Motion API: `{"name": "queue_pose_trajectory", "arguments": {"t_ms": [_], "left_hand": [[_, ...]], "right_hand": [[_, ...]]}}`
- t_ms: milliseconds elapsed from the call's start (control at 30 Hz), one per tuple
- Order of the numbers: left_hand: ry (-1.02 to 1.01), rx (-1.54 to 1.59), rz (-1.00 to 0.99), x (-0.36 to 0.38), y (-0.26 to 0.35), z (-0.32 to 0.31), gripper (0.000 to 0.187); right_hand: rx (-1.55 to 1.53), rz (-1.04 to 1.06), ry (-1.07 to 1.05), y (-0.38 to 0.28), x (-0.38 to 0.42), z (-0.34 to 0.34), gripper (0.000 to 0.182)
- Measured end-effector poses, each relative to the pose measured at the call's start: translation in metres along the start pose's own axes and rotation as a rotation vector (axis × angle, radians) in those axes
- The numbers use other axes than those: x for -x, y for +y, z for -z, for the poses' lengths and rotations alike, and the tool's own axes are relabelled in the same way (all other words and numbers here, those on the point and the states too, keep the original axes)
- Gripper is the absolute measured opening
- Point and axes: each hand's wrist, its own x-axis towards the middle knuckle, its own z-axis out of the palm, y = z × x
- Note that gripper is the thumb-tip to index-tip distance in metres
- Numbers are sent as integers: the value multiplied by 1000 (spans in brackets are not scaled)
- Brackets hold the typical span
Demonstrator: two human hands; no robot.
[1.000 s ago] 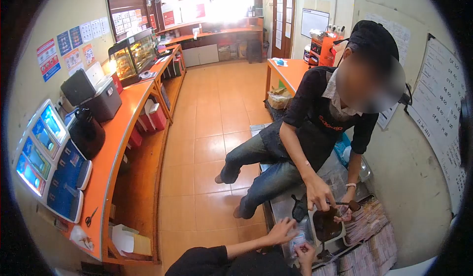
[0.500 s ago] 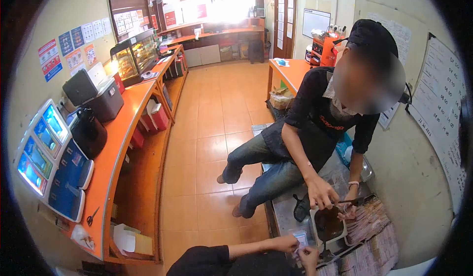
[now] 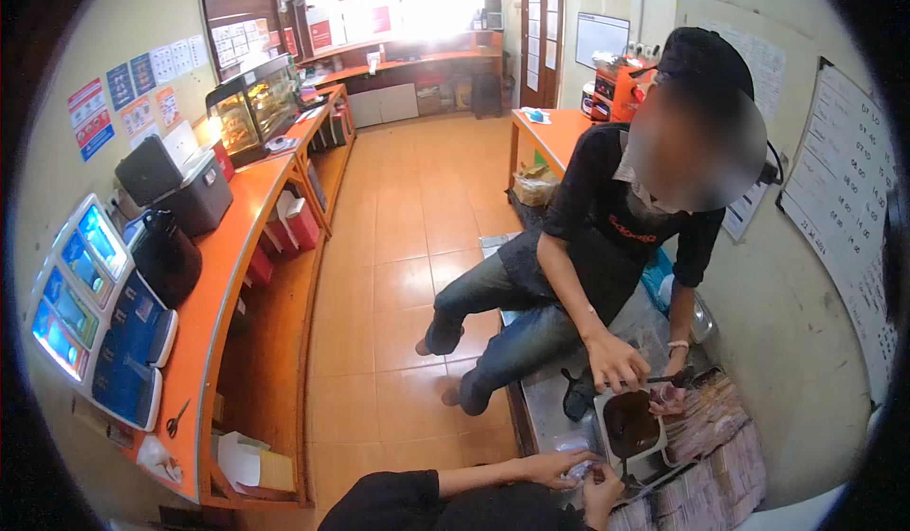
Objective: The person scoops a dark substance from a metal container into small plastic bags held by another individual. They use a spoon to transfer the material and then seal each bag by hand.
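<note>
Low in the view, my left hand reaches in from the left with its fingers closed on a small clear plastic bag. My right hand pinches the other side of the same bag; what is inside is too small to make out. Just beyond sits a metal container of brown sauce, with a dark handle at its near side. A co-worker's hand grips a dark-handled utensil above the container. Their other hand is partly hidden near a pinkish lump.
Rows of flat pinkish packets lie right of the container. A black cloth-like item lies on the metal table. The seated co-worker is directly ahead. An orange counter runs along the left, with scissors on it.
My hands have drawn the bag together, and it looks more bunched. The co-worker's hand has shifted slightly, and their utensil now lies more level above the container.
</note>
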Motion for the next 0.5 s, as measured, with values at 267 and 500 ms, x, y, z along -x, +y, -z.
{"name": "queue_pose_trajectory", "arguments": {"t_ms": [267, 500], "left_hand": [[47, -180, 39, 8, -19, 21, 28], [-17, 207, 52, 1, -13, 10, 41]], "right_hand": [[-86, 33, 56, -21, 4, 35, 9], [-32, 41, -144, -34, 6, 39, 10]]}}
